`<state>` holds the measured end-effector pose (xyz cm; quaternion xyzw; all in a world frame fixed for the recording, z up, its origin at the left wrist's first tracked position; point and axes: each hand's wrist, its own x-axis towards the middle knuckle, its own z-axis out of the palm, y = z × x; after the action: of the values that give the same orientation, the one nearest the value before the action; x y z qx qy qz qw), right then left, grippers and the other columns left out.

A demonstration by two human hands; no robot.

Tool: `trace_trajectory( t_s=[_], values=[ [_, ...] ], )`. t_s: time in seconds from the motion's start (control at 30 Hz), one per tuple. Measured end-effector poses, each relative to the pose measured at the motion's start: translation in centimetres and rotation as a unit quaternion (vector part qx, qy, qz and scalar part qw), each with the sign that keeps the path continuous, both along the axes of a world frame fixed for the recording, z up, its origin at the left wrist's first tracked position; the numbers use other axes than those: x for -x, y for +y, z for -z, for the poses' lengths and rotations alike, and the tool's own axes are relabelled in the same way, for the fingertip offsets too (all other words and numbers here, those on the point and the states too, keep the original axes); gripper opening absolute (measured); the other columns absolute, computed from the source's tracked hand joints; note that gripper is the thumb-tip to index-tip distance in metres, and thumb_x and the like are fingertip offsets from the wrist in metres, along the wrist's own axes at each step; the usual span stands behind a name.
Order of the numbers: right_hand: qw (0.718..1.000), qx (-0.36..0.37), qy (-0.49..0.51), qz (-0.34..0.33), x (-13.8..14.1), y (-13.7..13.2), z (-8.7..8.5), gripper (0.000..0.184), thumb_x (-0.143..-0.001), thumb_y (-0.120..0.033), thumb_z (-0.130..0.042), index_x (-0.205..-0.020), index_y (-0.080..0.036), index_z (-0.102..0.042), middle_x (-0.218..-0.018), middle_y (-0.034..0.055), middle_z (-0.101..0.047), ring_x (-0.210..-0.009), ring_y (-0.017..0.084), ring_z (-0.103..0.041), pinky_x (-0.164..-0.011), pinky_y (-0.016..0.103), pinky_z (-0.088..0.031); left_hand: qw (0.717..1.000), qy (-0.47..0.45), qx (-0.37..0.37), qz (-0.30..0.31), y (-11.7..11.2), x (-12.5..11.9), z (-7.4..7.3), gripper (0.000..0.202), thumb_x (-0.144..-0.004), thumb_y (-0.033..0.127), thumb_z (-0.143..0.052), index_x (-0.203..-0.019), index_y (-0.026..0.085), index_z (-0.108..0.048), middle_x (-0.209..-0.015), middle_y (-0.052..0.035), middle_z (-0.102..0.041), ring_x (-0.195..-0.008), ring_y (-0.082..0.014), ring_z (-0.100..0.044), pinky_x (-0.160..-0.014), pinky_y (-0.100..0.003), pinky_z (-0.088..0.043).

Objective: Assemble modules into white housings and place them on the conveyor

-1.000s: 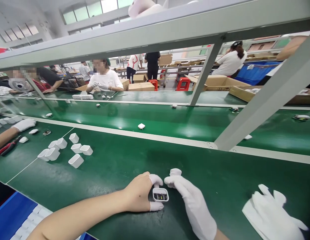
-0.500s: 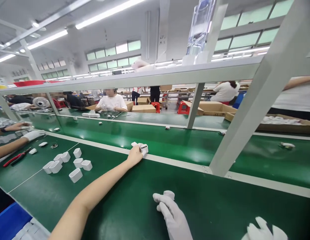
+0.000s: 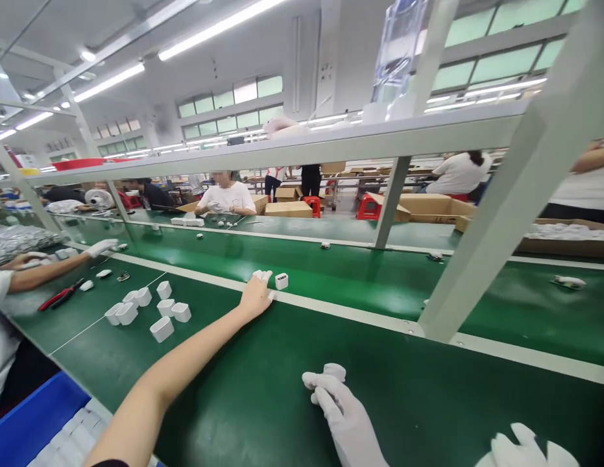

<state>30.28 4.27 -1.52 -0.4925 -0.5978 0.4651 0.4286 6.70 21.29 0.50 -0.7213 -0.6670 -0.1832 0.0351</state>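
My left hand (image 3: 257, 293), bare with white covers on the fingertips, reaches over the pale rail at the belt's near edge. Its fingers are stretched out and hold nothing. Just right of them, apart from the hand, a small white casing (image 3: 281, 281) with dark marks on its face stands on the green belt (image 3: 224, 257). My right hand (image 3: 341, 408), in a white glove, hovers low over the green worktop (image 3: 263, 383) with bent fingers. A small white round-edged casing (image 3: 335, 371) shows just behind these fingers, seemingly held; its lower part is hidden.
Several open white casings (image 3: 163, 329) stand on the left worktop, near red-handled pliers (image 3: 61, 295). A co-worker's gloved hand (image 3: 103, 247) is beyond them. A slanted post (image 3: 491, 194) crosses the right side. Another white glove (image 3: 525, 447) shows bottom right. A blue bin (image 3: 36, 415) stands lower left.
My left hand has let go of the marked casing and drawn slightly left, leaving it on the belt. My right hand has barely moved. The view has swung a little left.
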Motion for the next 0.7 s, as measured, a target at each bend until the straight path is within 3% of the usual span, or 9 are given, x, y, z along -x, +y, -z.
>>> trace_trajectory(
  t_s=[0.07,0.2,0.3,0.37,0.5,0.63,0.7],
  values=[
    [1.0,0.006,-0.023,-0.016,0.1,0.0,0.1,0.029,-0.081,-0.039,-0.052,-0.093,-0.024,-0.074,-0.102,0.0059,-0.072,-0.09,0.023,-0.066,-0.088,0.035,-0.053,0.999,0.036,0.031,-0.023,-2.2,3.1,-0.7,0.056,-0.083,0.029,-0.061,-0.135,0.021,-0.042,-0.14,-0.0111,-0.045,-0.13,-0.0297,-0.038,-0.108,-0.041,-0.031],
    [0.997,0.008,-0.06,-0.049,0.1,0.3,0.6,0.028,-0.08,-0.038,-0.053,-0.094,-0.025,-0.074,-0.107,0.0053,-0.072,-0.102,0.025,-0.064,-0.093,0.034,-0.051,0.977,0.104,0.102,-0.158,-6.8,10.0,-2.0,0.039,-0.078,0.036,-0.065,-0.108,0.012,-0.06,-0.115,-0.0222,-0.059,-0.117,-0.0415,-0.047,-0.094,-0.056,-0.037],
    [0.996,-0.002,-0.071,-0.055,0.1,0.4,0.7,0.027,-0.082,-0.039,-0.053,-0.095,-0.026,-0.073,-0.107,0.004,-0.072,-0.099,0.024,-0.066,-0.087,0.031,-0.054,0.954,0.138,0.14,-0.227,-9.3,14.0,-2.8,0.023,-0.084,0.029,-0.058,-0.098,0.011,-0.062,-0.103,-0.02,-0.064,-0.105,-0.0376,-0.057,-0.085,-0.051,-0.044],
    [0.995,-0.021,-0.08,-0.063,0.1,0.5,0.4,0.025,-0.083,-0.037,-0.053,-0.094,-0.027,-0.073,-0.105,0.0038,-0.072,-0.097,0.023,-0.066,-0.086,0.03,-0.054,0.95,0.151,0.155,-0.224,-10.2,15.4,-2.8,0.017,-0.085,0.019,-0.052,-0.097,0.011,-0.062,-0.099,-0.0171,-0.065,-0.096,-0.0323,-0.062,-0.08,-0.045,-0.047],
    [0.987,-0.058,-0.12,-0.084,0.3,0.2,0.1,0.024,-0.085,-0.033,-0.051,-0.09,-0.025,-0.074,-0.102,0.0047,-0.073,-0.093,0.022,-0.067,-0.086,0.031,-0.054,0.967,0.153,0.151,-0.137,-10.5,14.5,-2.0,0.031,-0.085,0.003,-0.038,-0.102,0.01,-0.062,-0.097,-0.0169,-0.066,-0.091,-0.0284,-0.065,-0.079,-0.04,-0.049],
    [0.978,-0.114,-0.154,-0.08,0.2,-0.3,0.1,0.026,-0.087,-0.029,-0.048,-0.092,-0.024,-0.072,-0.1,0.005,-0.073,-0.088,0.02,-0.068,-0.081,0.03,-0.055,0.985,0.126,0.12,0.008,-10.6,9.7,-0.8,0.034,-0.088,0.004,-0.037,-0.108,0.012,-0.063,-0.103,-0.0135,-0.067,-0.1,-0.0245,-0.062,-0.087,-0.034,-0.047],
    [0.955,-0.178,-0.215,-0.104,-0.3,0.2,-0.6,0.028,-0.089,-0.026,-0.044,-0.096,-0.024,-0.071,-0.096,0.0043,-0.073,-0.086,0.018,-0.068,-0.08,0.029,-0.054,0.985,0.105,0.103,0.088,-10.9,6.8,-0.4,0.035,-0.089,0.006,-0.038,-0.11,0.017,-0.063,-0.106,-0.0087,-0.067,-0.103,-0.0208,-0.061,-0.09,-0.029,-0.046]
  ],
)
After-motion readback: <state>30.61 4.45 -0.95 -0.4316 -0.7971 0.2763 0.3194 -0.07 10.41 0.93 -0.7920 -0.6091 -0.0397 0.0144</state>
